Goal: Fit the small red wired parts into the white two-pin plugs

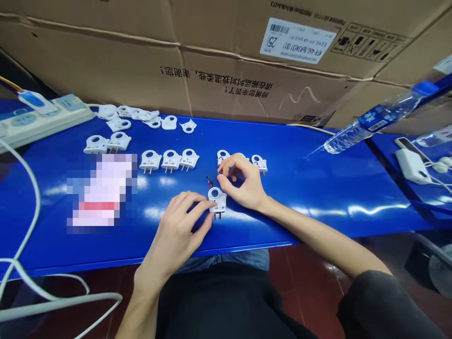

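Observation:
My left hand (pixel 185 219) grips a white two-pin plug housing (pixel 217 203) between thumb and index finger. The housing lies on the blue table with its round hole away from me and its metal pins toward me. Short red and black wires (pixel 210 182) stick up at its far side. My right hand (pixel 245 182) hovers just beyond and right of it, thumb and fingertips pinched together; whatever is between them is too small to make out. Behind that hand stand similar plug housings (pixel 259 163), partly covered by it.
More plug housings (pixel 171 160) stand in a row to the left, with loose white covers (pixel 169 122) behind. A power strip (pixel 45 117), a pixelated pink shape (pixel 106 188) and white cables (pixel 33 188) occupy the left. A water bottle (pixel 377 117) leans at right; cardboard boxes (pixel 141 61) wall the back.

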Motion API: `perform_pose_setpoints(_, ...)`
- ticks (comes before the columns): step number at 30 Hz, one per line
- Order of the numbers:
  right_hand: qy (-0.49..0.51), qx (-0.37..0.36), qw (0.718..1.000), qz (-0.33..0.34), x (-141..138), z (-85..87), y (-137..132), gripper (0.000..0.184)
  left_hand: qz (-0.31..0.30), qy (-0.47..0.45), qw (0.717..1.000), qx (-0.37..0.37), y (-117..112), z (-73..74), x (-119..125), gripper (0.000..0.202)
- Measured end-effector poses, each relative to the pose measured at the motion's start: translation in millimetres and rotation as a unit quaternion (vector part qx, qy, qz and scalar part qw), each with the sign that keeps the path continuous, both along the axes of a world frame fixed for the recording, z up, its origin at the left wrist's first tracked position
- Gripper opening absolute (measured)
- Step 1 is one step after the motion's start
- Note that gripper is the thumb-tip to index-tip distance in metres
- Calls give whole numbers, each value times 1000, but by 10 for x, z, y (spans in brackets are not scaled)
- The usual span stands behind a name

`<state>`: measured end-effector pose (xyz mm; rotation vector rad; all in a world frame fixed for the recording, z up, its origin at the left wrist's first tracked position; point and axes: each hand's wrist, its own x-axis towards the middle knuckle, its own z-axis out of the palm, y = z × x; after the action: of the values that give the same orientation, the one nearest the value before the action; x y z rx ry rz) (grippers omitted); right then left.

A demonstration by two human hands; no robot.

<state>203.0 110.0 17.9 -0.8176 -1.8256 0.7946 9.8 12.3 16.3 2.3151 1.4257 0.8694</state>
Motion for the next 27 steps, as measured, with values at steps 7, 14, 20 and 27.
perform_pose_setpoints(7,-59,27,998,-4,34,-3,20,14,-14,13,1000,-15,15,5,-2,18)
perform_pose_setpoints(14,-102,44,994,10,66,3,-26,27,55,-42,996,-48,5,3,-20,23)
perform_pose_setpoints(20,-94,93,990,55,92,-10,-62,25,137,-86,985,-55,14,19,-41,25)
perform_pose_setpoints(27,-120,112,984,72,194,-39,-124,29,156,-83,984,-25,131,81,-8,17)
